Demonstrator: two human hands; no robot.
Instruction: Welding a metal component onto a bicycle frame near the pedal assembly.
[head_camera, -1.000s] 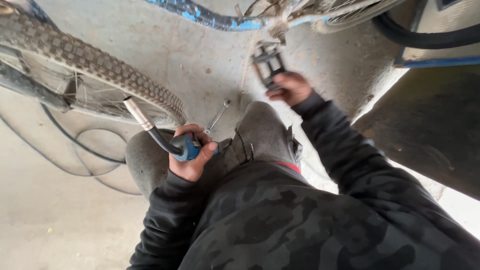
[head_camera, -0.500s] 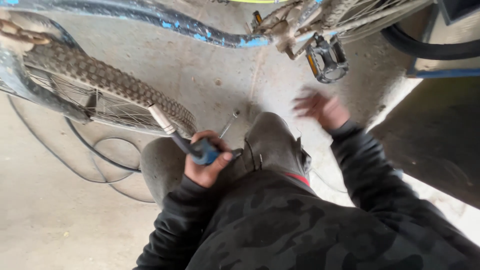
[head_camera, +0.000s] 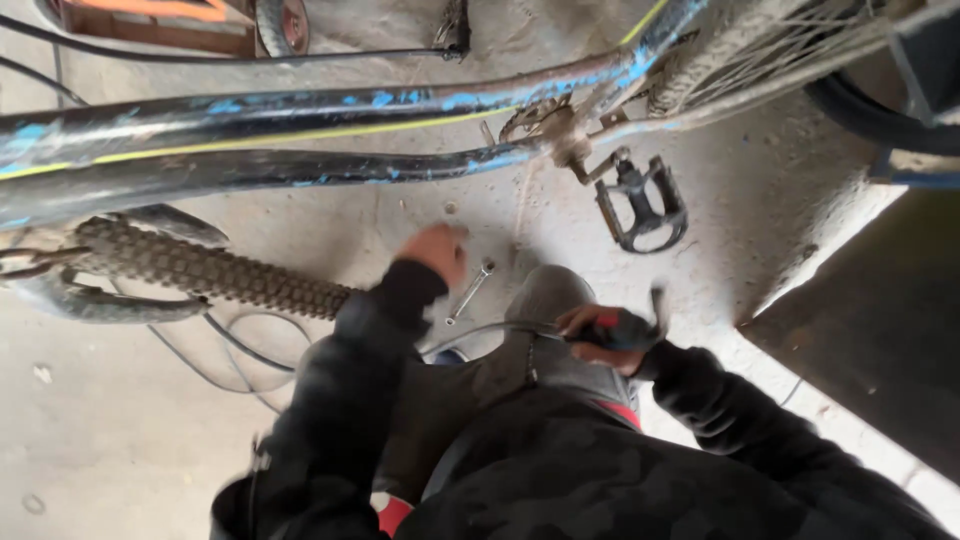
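Note:
My left hand (head_camera: 435, 252) is stretched forward over the concrete floor, blurred, holding nothing, just above a small metal wrench (head_camera: 469, 293) that lies on the ground. Held over my knee, my right hand (head_camera: 598, 335) is closed on a blue-handled tool (head_camera: 628, 328). A thin hose (head_camera: 480, 330) runs left from the tool. A black and blue bicycle frame (head_camera: 300, 130) crosses the view above both hands. Its black pedal (head_camera: 642, 205) hangs to the right of my left hand.
A knobby tyre (head_camera: 200, 270) sits at the left, beside my left sleeve, with loose black cable (head_camera: 225, 350) on the floor below it. A spoked wheel (head_camera: 780, 50) is at the top right. A dark slab (head_camera: 880, 320) borders the right side.
The blue-handled tool has passed from my left hand to my right hand. My right hand came back from the pedal to my knee. My left hand has reached forward toward the wrench.

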